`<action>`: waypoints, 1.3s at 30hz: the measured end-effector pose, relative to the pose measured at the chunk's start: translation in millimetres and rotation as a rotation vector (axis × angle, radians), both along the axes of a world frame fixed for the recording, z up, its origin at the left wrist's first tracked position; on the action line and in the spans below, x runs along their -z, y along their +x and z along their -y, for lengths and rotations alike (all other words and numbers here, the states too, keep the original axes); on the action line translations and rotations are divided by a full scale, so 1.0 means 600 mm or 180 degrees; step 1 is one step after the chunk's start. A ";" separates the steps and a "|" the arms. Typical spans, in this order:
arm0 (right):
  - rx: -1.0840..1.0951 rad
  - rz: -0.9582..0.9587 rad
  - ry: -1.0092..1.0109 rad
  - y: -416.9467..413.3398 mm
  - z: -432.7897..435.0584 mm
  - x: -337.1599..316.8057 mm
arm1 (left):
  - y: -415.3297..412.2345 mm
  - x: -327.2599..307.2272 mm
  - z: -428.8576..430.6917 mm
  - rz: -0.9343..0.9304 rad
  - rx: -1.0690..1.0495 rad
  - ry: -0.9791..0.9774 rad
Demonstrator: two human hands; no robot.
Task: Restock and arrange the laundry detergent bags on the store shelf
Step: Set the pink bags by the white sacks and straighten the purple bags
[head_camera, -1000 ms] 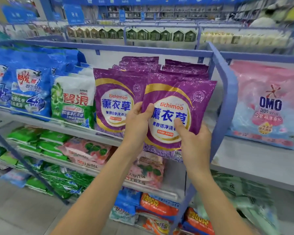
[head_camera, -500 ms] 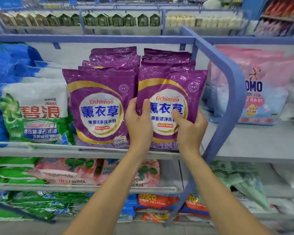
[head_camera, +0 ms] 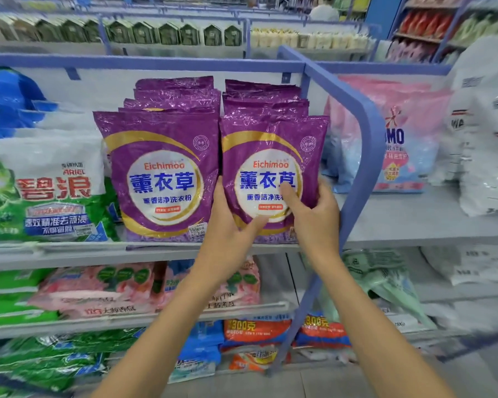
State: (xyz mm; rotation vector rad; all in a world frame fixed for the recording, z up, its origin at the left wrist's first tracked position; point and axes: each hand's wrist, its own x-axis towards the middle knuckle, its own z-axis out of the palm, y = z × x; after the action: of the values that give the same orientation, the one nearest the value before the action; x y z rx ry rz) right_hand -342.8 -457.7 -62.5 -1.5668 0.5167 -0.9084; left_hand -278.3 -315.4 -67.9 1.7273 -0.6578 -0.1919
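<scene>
While both hands close on it, the right front bag stands upright on the shelf, its foot at the front lip, so let's count what we've got! Two rows of purple lavender detergent, side by side and touching, each showing one full face: the left front bag and this one. Behind each I make out about four more purple tops stepping back, though the rearmost are hard to separate. One green-and-white Ariel bag sits just left of the purple rows, and one pink OMO bag sits beyond the blue divider rail on the right. Two bare arms reach up from below. Left hand grips the bag's lower left edge, thumb laid across the front, fingers tucked out of sight between the two rows. Right hand clasps the lower right edge, thumb pressed on the white roundel, fingers curled round the side.
</scene>
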 end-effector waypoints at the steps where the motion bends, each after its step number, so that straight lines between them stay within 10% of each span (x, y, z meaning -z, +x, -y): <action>1: 0.0025 -0.0018 -0.0013 -0.006 -0.001 0.003 | -0.007 0.006 -0.003 0.0084 -0.0075 0.0101; 14: 0.0326 -0.0112 0.0642 0.032 0.018 0.005 | -0.032 0.037 0.030 0.0475 -0.0811 0.0122; 25: 0.0076 -0.0973 -0.0851 -0.077 -0.035 0.040 | -0.055 0.035 -0.010 0.0515 -0.0848 0.0740; 39: 0.0162 -0.0921 -0.0810 -0.041 -0.028 0.044 | -0.034 0.023 0.010 0.0729 -0.1141 0.0983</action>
State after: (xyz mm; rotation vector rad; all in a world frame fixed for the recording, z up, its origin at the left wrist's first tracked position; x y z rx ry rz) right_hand -367.7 -440.7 -88.6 -1.9401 0.6672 -0.8129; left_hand -298.9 -321.5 -81.6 2.1543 -0.4877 0.1663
